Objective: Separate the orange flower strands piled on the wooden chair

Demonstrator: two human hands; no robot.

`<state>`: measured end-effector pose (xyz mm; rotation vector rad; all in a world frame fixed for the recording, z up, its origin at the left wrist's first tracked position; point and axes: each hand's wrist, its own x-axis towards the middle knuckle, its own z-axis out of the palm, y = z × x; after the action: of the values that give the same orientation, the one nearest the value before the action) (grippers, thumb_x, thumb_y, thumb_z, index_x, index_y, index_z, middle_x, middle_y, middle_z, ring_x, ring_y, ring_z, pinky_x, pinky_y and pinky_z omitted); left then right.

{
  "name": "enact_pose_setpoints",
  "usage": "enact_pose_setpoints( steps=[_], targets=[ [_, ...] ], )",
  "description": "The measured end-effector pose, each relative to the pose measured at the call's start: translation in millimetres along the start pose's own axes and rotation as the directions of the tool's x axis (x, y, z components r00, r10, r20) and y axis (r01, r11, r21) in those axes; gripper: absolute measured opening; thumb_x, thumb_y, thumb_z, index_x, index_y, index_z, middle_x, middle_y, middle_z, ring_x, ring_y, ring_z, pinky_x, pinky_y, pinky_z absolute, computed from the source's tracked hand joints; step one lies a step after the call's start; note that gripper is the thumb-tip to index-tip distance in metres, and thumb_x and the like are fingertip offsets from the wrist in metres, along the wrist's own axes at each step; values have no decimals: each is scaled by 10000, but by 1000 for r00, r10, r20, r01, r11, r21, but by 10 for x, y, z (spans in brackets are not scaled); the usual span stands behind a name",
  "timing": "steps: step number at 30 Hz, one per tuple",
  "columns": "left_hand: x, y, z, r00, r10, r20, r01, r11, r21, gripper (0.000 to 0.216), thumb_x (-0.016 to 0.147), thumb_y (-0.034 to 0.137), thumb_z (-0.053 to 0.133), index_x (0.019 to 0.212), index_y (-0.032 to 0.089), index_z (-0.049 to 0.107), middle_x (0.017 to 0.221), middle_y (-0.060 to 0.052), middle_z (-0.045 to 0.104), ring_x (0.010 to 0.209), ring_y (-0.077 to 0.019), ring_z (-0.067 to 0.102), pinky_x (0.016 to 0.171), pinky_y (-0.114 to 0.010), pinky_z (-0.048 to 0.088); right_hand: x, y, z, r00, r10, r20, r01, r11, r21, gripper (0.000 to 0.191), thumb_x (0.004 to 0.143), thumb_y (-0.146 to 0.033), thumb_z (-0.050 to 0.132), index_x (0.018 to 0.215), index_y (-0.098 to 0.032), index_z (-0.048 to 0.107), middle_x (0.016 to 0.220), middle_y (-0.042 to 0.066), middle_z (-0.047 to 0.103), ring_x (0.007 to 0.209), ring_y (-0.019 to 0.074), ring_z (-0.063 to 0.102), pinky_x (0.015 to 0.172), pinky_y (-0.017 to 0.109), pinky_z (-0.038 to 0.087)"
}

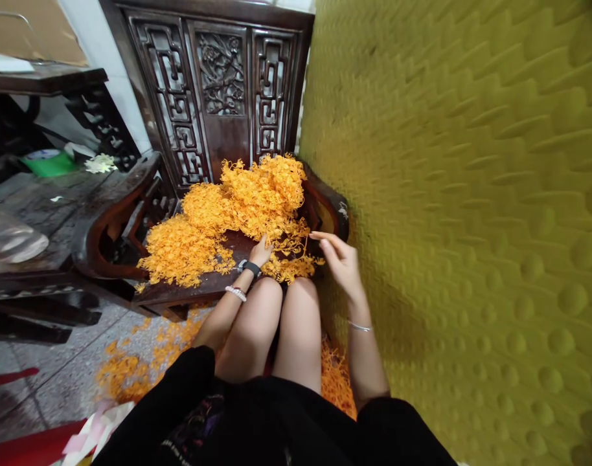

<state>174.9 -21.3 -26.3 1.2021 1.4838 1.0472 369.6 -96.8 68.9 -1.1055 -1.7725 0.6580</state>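
Left hand [261, 253] is pressing its closed fingers into the orange flower pile [238, 210] on the carved chair [213, 116]; right hand [339, 259], fingers spread, is hovering just beside its strands.

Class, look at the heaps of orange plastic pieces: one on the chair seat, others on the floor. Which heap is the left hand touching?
The big heap on the chair seat. The left hand rests on its near edge; the floor heaps lie lower, untouched.
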Motion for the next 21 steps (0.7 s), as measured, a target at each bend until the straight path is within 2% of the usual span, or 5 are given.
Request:
enact_pose_setpoints(
  steps=[2, 5, 11, 15, 21],
  targets=[
    [-95, 108, -169, 998, 54, -37, -54, 999, 10, 487, 713, 248, 707, 1187, 178, 624, 1229, -142, 635, 1267, -316, 481, 1019, -342, 342, 75, 293, 196, 965, 121, 231, -43, 947, -318, 450, 898, -411, 517, 1305, -223, 551, 1437, 86, 467, 1380, 248, 346, 1129, 448, 300],
    [-326, 359, -429, 974, 208, -90, -211, 977, -25, 360, 748, 324, 690, 1084, 196, 673, 1175, -105, 663, 1187, -282, 539, 969, -309, 393, 225, 728, 466, 723, 445, 529, -77, 813, -578, 400, 857, -344, 611, 1222, -180, 606, 1381, 120, 516, 1321, 273, 425, 1081, 439, 370],
    [-863, 906, -939, 853, 448, -267, -522, 744, -417, 372, 774, 433, 681, 1054, 189, 653, 704, -5, 653, 407, -40, 339, 435, -176, 296, 360, 1075, 495, 558, 640, 528, -73, 672, -737, 292, 911, -334, 549, 1139, -156, 589, 1169, 79, 600, 1003, 202, 606, 856, 403, 525],
    [-1127, 1109, -1182, 746, 456, -486, -665, 550, -506, 284, 782, 358, 689, 1023, 213, 646, 596, 41, 568, 385, -19, 257, 381, -162, 162, 328, 995, 422, 594, 673, 441, -58, 583, -811, 277, 916, -345, 538, 1116, -162, 597, 1138, 76, 609, 956, 179, 612, 823, 371, 533],
    [-1350, 1093, -1240, 876, 409, -255, -459, 547, -700, 254, 836, 418, 614, 980, 209, 637, 491, 61, 456, 349, -16, 206, 383, -169, 193, 346, 746, 442, 849, 407, 337, 21, 611, -791, 365, 902, -400, 520, 1144, -136, 588, 1159, 164, 622, 1089, 265, 574, 941, 379, 410]
  ],
)
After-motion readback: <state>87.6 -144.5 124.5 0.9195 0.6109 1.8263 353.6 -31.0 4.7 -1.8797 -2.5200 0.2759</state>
